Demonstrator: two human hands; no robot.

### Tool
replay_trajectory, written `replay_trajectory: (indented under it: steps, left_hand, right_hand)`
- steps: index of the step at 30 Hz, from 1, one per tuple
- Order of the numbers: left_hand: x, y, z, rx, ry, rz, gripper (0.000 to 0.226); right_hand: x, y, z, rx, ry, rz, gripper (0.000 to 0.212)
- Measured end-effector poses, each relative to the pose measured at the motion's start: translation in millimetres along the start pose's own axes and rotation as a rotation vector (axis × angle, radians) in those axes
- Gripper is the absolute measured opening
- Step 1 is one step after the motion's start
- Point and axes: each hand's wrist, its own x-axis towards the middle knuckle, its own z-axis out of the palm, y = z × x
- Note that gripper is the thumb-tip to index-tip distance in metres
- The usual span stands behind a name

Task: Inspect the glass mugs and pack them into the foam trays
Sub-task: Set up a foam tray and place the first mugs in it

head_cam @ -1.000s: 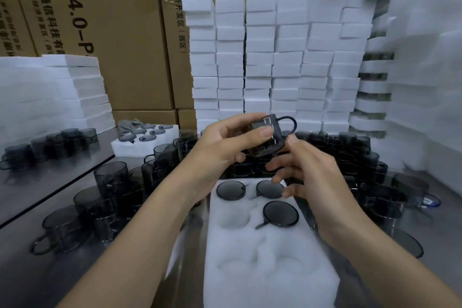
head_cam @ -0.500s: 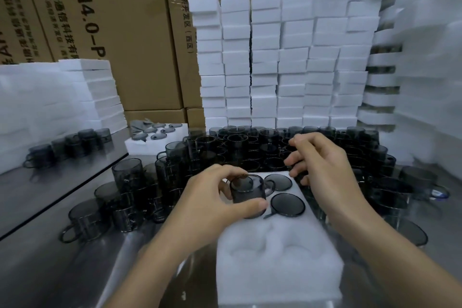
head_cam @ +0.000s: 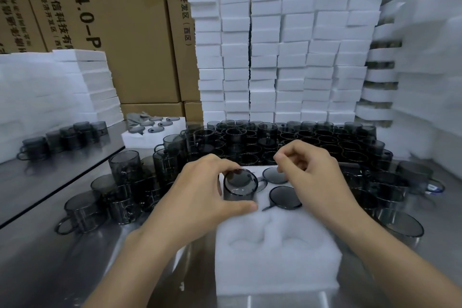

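2 hands; 1 foam tray in front w/ 3 mugs; loose mugs behind: dozens, uncountable.
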Motion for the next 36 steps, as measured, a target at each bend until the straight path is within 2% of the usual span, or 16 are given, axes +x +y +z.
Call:
replay_trajectory:
  steps: [4, 9, 13, 15, 19, 24, 26, 28, 31, 34, 36]
  left_hand:
    - [1, -3, -1, -0.011, -0.075, -0.045, 0.055]
    - [6, 0, -3, 0.131, -0.103, -0.047, 0.077]
    - [12, 12, -3, 0.215, -0.024, -0.080, 0.064]
    - [14, 16, -2, 0.261, -0.007, -0.099, 0.067]
    - [11, 20, -3, 0.340, -0.038, -0.080, 0.060]
    - [9, 23, 1, 0.517, -0.138, -0.003, 0.074]
    - [6, 29, 8, 0.428, -0.260, 0.016, 0.090]
    - [3, 34, 19, 0.271, -0.408, 0.030, 0.092]
    - [1, 35, 29, 0.232, -0.524, 0.026, 0.095]
    - [2, 33, 24, 0.151, -0.513, 0.029, 0.092]
    - [3, 26, 11, 0.038, -0.377, 0.024, 0.084]
  right_hand:
    - [-1, 4, 2, -0.023, 0.006, -0.015, 0.015]
    - [1, 7, 2, -0.041, 0.009, -0.025, 0.015]
    - [-1, 10, 3, -0.066, -0.014, -0.024, 0.015]
    - [-1, 10, 2, -0.068, -0.008, -0.018, 0.015]
    - [-2, 8, 2, -0.080, -0.011, -0.018, 0.016]
    - [-3, 6, 2, -0.088, -0.015, -0.021, 0.017]
    - [-4, 5, 2, -0.092, -0.015, -0.030, 0.016]
    - [-3, 6, 2, -0.102, -0.012, -0.037, 0.015]
    - [-2, 6, 2, -0.111, -0.018, -0.033, 0.016]
    - [-3, 6, 2, -0.111, -0.028, -0.033, 0.015]
    - [-4, 5, 2, -0.125, -0.044, -0.048, 0.015]
